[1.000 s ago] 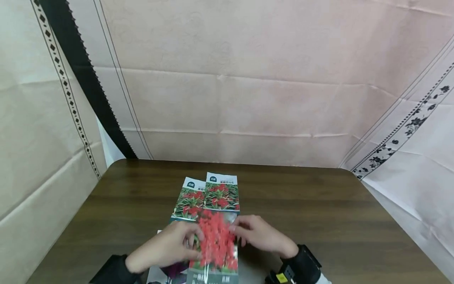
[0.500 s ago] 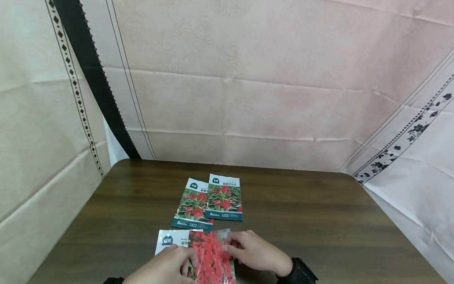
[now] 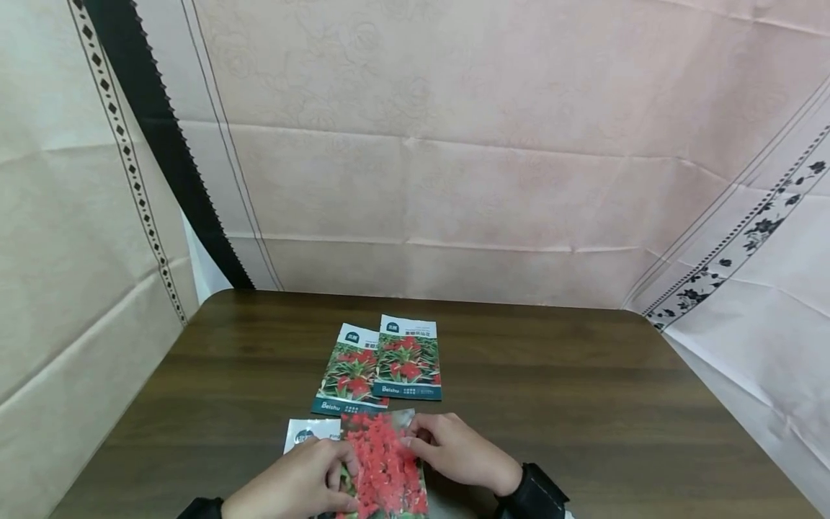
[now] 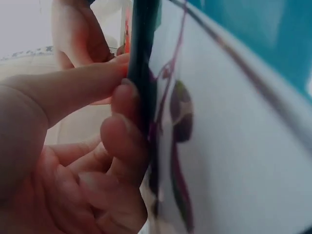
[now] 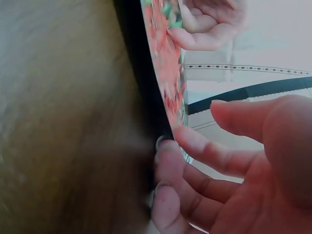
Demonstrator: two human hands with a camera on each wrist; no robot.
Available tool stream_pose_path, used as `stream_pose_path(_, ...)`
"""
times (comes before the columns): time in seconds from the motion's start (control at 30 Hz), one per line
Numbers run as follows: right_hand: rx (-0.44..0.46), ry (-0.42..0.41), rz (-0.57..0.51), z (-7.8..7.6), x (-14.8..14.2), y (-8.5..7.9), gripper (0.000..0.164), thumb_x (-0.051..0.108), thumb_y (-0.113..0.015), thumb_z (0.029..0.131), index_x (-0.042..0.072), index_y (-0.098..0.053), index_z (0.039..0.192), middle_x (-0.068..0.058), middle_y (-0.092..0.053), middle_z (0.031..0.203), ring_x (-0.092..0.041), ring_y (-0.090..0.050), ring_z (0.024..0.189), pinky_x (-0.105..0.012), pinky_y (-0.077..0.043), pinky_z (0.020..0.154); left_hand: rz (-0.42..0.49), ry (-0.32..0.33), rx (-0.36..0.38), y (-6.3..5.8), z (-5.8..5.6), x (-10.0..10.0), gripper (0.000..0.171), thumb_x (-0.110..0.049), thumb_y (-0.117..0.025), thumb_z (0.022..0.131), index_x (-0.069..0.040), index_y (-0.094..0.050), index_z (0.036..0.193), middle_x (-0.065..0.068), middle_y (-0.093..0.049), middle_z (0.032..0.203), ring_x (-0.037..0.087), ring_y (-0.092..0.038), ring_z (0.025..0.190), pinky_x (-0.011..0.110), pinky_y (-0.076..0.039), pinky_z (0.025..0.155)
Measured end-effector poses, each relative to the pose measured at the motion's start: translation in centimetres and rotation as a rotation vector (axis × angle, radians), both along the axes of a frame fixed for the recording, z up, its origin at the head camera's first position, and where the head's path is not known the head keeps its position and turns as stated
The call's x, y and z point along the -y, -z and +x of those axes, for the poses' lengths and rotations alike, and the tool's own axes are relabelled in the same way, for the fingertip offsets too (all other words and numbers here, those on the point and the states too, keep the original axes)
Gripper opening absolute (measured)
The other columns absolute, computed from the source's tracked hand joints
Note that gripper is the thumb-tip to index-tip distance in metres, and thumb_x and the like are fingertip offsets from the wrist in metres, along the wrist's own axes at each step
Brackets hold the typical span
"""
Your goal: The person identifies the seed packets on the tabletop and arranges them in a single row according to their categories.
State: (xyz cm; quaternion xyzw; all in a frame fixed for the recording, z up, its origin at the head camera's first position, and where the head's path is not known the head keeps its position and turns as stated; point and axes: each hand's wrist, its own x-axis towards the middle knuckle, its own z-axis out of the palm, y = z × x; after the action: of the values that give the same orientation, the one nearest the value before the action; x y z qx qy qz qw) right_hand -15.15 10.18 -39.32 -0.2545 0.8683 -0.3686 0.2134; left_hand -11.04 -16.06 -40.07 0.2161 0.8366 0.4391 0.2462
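Note:
A glossy seed packet (image 3: 382, 461) with a dense red flower picture is between my two hands at the near middle of the table in the head view. My left hand (image 3: 301, 477) grips its left edge, with thumb and fingertips at the side. At the upper right edge, my right hand (image 3: 457, 454) holds it near a clear-looking corner. In the right wrist view, the fingertips (image 5: 168, 165) meet the packet's edge while the thumb (image 5: 243, 117) stands away from it. A white-topped packet (image 3: 314, 430) lies partly hidden under the left hand; a white face with purple stems (image 4: 214, 146) fills the left wrist view.
Two matching packets with red flowers and teal bottoms lie farther back, the right packet (image 3: 408, 364) overlapping the left packet (image 3: 346, 375). The dark wooden table (image 3: 551, 389) ends at a back edge before a pale patterned cloth (image 3: 415, 180).
The red-flower packet came toward me from over the two back packets, uncovering their lower parts. Since half a second ago, hands and packet have shifted only slightly.

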Motion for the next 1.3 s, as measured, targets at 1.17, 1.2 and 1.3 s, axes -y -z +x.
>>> stream_pose_path(1.17, -0.024, 0.514, -0.188, -8.1, -0.7, 0.5, 0.035, 0.033, -0.05, 0.101, 0.008, -0.062, 0.122, -0.012, -0.059, 0.124, -0.025, -0.052, 0.108, -0.043, -0.046, 0.092, 0.157, -0.33, -0.023, -1.3, -11.0, -3.2, 0.048, -0.044, -0.059, 0.094, -0.009, -0.059, 0.128, 0.011, -0.055, 0.136, 0.032, -0.052, 0.125, 0.05, -0.047, 0.097)
stream_pose_path(1.2, -0.022, 0.521, -0.19, -8.4, -0.7, 0.5, 0.035, 0.033, -0.05, 0.101, 0.007, -0.062, 0.121, -0.012, -0.06, 0.122, -0.024, -0.053, 0.105, -0.041, -0.046, 0.09, 0.192, -0.344, 0.004, -1.1, -11.3, -3.4, 0.047, -0.041, -0.059, 0.095, -0.008, -0.058, 0.128, 0.012, -0.055, 0.135, 0.032, -0.053, 0.125, 0.048, -0.047, 0.097)
stream_pose_path(1.3, -0.014, 0.561, -0.208, -9.1, -0.6, 0.5, 0.034, 0.031, -0.049, 0.101, 0.006, -0.064, 0.12, -0.011, -0.062, 0.119, -0.022, -0.054, 0.102, -0.039, -0.047, 0.088, 0.311, -0.358, 0.076, -0.8, -12.2, -3.5, 0.043, -0.031, -0.056, 0.099, -0.001, -0.056, 0.13, 0.017, -0.056, 0.133, 0.034, -0.053, 0.125, 0.045, -0.048, 0.099)
